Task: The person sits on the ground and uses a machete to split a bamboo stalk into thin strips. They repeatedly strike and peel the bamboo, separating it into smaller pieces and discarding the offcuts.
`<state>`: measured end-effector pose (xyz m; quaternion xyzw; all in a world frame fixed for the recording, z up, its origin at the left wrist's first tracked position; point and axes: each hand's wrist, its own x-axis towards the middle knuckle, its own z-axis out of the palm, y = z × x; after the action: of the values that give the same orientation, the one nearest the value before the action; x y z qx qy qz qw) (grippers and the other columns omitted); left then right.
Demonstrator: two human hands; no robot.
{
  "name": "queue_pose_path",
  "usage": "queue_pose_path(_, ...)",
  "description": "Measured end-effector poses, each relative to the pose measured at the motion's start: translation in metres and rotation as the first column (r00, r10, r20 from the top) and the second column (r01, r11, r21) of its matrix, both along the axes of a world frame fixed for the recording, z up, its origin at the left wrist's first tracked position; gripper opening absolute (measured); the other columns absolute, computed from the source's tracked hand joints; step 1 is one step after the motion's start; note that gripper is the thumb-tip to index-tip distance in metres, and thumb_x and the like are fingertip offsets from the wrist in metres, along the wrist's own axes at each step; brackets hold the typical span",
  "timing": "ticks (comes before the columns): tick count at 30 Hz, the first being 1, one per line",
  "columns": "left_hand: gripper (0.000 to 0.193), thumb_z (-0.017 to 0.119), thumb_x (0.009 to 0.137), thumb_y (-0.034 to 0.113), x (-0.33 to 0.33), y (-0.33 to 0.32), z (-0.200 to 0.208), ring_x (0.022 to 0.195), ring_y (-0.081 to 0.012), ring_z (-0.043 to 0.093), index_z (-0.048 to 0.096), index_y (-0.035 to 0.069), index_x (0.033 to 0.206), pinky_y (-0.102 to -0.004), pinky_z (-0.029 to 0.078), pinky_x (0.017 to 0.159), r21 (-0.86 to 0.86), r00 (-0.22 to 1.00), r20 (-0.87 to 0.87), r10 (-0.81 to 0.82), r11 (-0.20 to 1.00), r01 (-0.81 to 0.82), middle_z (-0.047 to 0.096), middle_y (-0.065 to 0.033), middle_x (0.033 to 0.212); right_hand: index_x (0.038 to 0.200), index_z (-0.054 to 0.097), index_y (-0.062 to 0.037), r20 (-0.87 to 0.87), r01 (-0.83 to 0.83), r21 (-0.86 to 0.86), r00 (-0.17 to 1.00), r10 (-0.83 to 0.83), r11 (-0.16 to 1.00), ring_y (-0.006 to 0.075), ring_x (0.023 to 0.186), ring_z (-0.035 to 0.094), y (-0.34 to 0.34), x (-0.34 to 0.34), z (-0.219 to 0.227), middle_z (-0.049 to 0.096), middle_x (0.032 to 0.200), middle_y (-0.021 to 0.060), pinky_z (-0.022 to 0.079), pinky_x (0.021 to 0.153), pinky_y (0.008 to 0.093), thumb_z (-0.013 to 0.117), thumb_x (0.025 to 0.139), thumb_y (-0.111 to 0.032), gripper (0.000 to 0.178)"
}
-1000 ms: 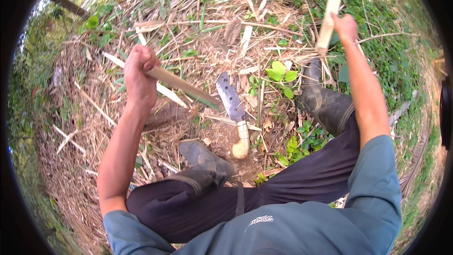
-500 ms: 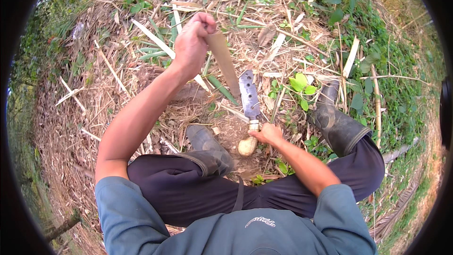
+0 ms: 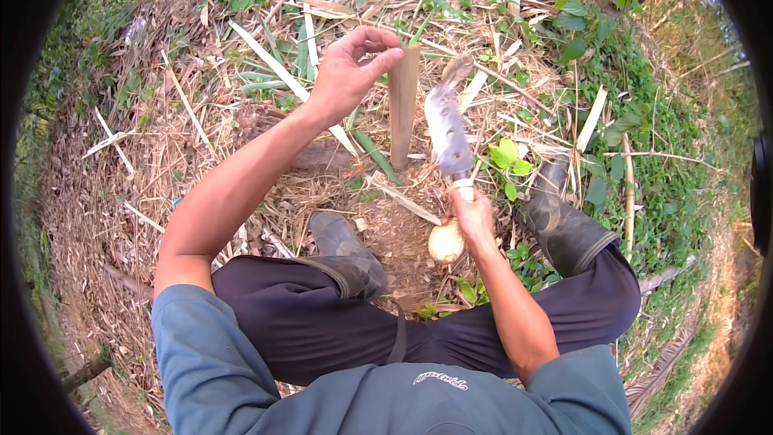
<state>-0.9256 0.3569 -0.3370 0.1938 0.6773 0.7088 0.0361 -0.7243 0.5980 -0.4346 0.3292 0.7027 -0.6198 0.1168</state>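
Observation:
A flat brown bamboo slat (image 3: 403, 109) stands nearly upright on the ground in front of me. Beside its top is my left hand (image 3: 354, 68), fingers loosely curled with a gap to the thumb and nothing between them; the thumb tip is close to the slat. My right hand (image 3: 473, 216) is wrapped round the pale handle of a machete (image 3: 448, 130). Its broad, holed grey blade points away from me, to the right of the slat and apart from it. Motion smears the blade a little. The handle's rounded butt sticks out below the hand.
My dark boots (image 3: 348, 251) are planted on either side of bare soil (image 3: 411, 246). Dry leaves and split bamboo strips (image 3: 262, 56) litter the ground. A leafy green sprout (image 3: 507, 155) grows by the right boot, with denser plants farther right.
My left hand has loosened from the slat's top, and the slat now stands straighter. My right hand has raised the machete and shifted it slightly right.

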Motion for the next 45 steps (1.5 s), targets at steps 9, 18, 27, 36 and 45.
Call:
queue_pose_path(9, 0.018, 0.071, 0.093, 0.003, 0.039, 0.011, 0.019, 0.113, -0.0185, 0.065, 0.072, 0.004, 0.111, -0.0337, 0.061, 0.097, -0.129, 0.943, -0.305, -0.132, 0.987, 0.096, 0.06, -0.0089, 0.123, 0.115, 0.054, -0.0017, -0.665, -0.01, 0.326, 0.708, 0.237, 0.945, 0.007, 0.067, 0.058, -0.002, -0.029, 0.169, 0.066, 0.084, 0.0036, 0.049, 0.063, 0.0262, 0.07, 0.092, -0.009, 0.029)
queue_pose_path(18, 0.011, 0.075, 0.088, 0.001, 0.05, 0.019, 0.02, 0.099, -0.0186, 0.07, 0.07, -0.001, 0.097, -0.031, 0.063, 0.082, -0.165, 0.891, -0.442, -0.101, 0.986, 0.03, 0.066, -0.0089, 0.11, 0.122, 0.057, -0.0002, -0.531, -0.124, 0.432, 0.765, 0.363, 0.893, 0.0065, 0.063, 0.056, -0.021, -0.019, 0.172, 0.064, 0.076, 0.0009, 0.047, 0.058, 0.0261, 0.072, 0.093, -0.013, 0.035)
queue_pose_path(27, 0.011, 0.077, 0.085, 0.001, 0.046, 0.013, 0.017, 0.093, -0.0171, 0.069, 0.073, 0.001, 0.095, -0.0288, 0.061, 0.074, -0.181, 0.867, -0.493, -0.07, 0.983, -0.024, 0.067, -0.0076, 0.107, 0.115, 0.058, -0.0002, -0.486, -0.139, 0.563, 0.742, 0.462, 0.815, 0.0088, 0.064, 0.057, -0.029, -0.019, 0.178, 0.064, 0.076, 0.0032, 0.047, 0.059, 0.0287, 0.071, 0.093, -0.013, 0.029)
queue_pose_path(36, 0.011, 0.078, 0.083, -0.002, 0.05, 0.015, 0.018, 0.089, -0.0169, 0.067, 0.069, -0.002, 0.09, -0.0311, 0.056, 0.078, -0.175, 0.88, -0.468, -0.075, 0.985, -0.009, 0.065, -0.0095, 0.102, 0.12, 0.057, 0.0021, -0.391, -0.183, 0.62, 0.771, 0.503, 0.763, 0.0214, 0.061, 0.064, -0.034, -0.022, 0.181, 0.065, 0.071, 0.0107, 0.05, 0.058, 0.0369, 0.07, 0.092, -0.015, 0.035)
queue_pose_path(45, 0.018, 0.073, 0.085, 0.017, -0.011, 0.015, 0.113, 0.089, -0.025, 0.064, 0.069, 0.007, 0.099, -0.0378, 0.051, 0.082, 0.283, 0.006, -0.948, 0.319, 0.85, -0.444, 0.068, -0.0102, 0.095, 0.122, 0.053, 0.0021, -0.284, -0.229, 0.667, 0.801, 0.527, 0.709, 0.0404, 0.068, 0.07, -0.04, -0.019, 0.197, 0.067, 0.074, 0.0192, 0.052, 0.062, 0.0468, 0.067, 0.09, -0.011, 0.037)
